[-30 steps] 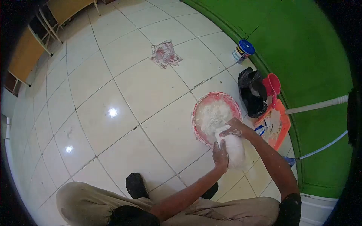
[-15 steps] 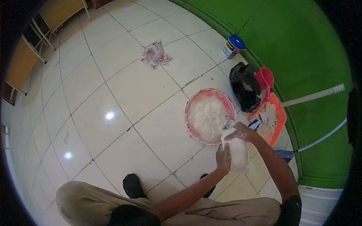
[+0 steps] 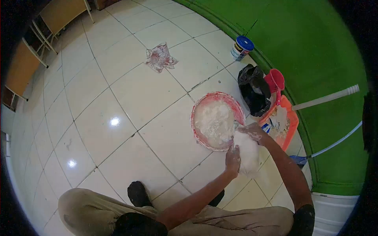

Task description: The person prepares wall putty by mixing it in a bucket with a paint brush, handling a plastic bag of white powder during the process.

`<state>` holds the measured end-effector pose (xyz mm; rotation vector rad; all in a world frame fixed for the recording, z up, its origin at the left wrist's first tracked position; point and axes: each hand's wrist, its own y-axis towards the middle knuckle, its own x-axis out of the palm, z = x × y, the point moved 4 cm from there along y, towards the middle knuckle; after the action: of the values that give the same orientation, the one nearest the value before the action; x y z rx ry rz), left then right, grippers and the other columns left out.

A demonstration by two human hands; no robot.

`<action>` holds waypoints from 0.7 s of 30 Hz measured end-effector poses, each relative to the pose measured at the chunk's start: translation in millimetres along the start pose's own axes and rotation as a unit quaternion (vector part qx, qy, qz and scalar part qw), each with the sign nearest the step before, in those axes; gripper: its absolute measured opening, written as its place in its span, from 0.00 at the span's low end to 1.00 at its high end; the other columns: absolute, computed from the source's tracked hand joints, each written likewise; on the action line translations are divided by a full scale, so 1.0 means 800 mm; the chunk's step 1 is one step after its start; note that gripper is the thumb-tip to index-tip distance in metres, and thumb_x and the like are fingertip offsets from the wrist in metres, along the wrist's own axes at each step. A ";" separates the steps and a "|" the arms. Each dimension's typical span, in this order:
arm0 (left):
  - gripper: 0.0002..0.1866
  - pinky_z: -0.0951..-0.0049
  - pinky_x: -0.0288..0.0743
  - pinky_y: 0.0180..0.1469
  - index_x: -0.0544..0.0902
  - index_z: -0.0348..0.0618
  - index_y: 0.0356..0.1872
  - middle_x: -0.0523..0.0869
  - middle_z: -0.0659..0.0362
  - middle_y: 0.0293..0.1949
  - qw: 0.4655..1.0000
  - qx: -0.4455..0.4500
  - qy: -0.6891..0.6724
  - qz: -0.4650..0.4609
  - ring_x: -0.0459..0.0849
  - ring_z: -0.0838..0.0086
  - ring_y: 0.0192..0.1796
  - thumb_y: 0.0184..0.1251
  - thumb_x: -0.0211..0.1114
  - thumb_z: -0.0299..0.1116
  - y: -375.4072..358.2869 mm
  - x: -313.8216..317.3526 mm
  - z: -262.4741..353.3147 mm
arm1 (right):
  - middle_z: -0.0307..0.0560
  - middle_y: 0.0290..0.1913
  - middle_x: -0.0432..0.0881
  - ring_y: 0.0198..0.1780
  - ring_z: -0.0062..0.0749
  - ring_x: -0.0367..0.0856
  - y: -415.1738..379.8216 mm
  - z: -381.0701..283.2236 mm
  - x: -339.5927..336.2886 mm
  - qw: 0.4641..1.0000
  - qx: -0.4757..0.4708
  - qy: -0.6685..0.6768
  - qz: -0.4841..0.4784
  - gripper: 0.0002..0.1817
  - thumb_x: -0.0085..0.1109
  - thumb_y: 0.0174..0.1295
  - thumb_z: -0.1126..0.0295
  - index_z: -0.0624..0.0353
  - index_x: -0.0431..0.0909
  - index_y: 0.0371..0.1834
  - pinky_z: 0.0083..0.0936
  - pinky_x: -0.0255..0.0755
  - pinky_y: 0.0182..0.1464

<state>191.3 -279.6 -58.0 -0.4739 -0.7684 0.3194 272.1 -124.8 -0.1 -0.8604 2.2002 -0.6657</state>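
Observation:
A clear plastic bag of white powder lies tilted over the near right rim of a round red tub. Inside the tub a heap of white powder rises from a pale wet-looking layer. My left hand grips the bag's left side. My right hand, dusted white, holds the bag near its mouth, just over the tub's edge. The bag's opening is partly hidden by my right hand.
Along the green wall stand a blue-lidded container, a black plastic bag, a red dipper and an orange dustpan with a pale handle. A stained crumpled plastic sheet lies on the tiles.
The bag's mouth has tipped lower at the tub, and the powder heap looks larger and smoother. My right hand has shifted slightly right and forward; both hands still hold the bag.

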 end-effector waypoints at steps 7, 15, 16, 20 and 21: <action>0.32 0.68 0.54 0.71 0.55 0.34 0.74 0.64 0.47 0.71 0.998 0.046 0.003 -0.051 0.63 0.61 0.71 0.76 0.51 0.40 0.012 0.008 0.029 | 0.40 0.22 0.79 0.23 0.27 0.74 0.002 -0.017 -0.013 0.988 -0.027 -0.041 0.149 0.21 0.69 0.57 0.56 0.68 0.83 0.30 0.29 0.69 0.29; 0.34 0.65 0.67 0.62 0.63 0.35 0.70 0.74 0.51 0.60 0.999 0.024 0.035 -0.018 0.71 0.67 0.61 0.73 0.56 0.49 0.014 0.011 0.084 | 0.42 0.24 0.81 0.26 0.22 0.77 -0.001 -0.068 -0.015 0.982 -0.118 -0.082 0.124 0.19 0.68 0.58 0.60 0.72 0.83 0.33 0.25 0.71 0.30; 0.34 0.65 0.67 0.62 0.63 0.35 0.70 0.74 0.51 0.60 0.999 0.025 0.035 -0.018 0.71 0.67 0.61 0.73 0.56 0.49 0.022 0.006 0.081 | 0.38 0.24 0.81 0.25 0.20 0.77 0.000 -0.074 -0.016 0.977 -0.130 -0.077 0.148 0.16 0.69 0.57 0.65 0.72 0.83 0.32 0.23 0.71 0.29; 0.31 0.66 0.66 0.62 0.67 0.34 0.66 0.77 0.51 0.58 0.998 0.025 0.011 -0.050 0.73 0.65 0.59 0.73 0.58 0.47 0.042 -0.006 0.080 | 0.38 0.24 0.82 0.25 0.19 0.76 0.002 -0.094 -0.003 0.968 -0.079 0.209 0.118 0.15 0.68 0.57 0.65 0.72 0.83 0.31 0.22 0.71 0.29; 0.28 0.66 0.65 0.63 0.72 0.32 0.62 0.78 0.50 0.56 0.999 0.017 -0.017 -0.042 0.74 0.64 0.56 0.73 0.58 0.46 0.039 -0.006 0.087 | 0.40 0.24 0.81 0.25 0.20 0.76 0.013 -0.088 -0.014 0.982 -0.096 0.070 0.149 0.17 0.69 0.57 0.62 0.71 0.84 0.32 0.24 0.71 0.29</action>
<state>134.2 -234.6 -33.7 -0.4050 -0.8117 0.2627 222.0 -95.2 42.8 -0.5724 2.4846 -0.3822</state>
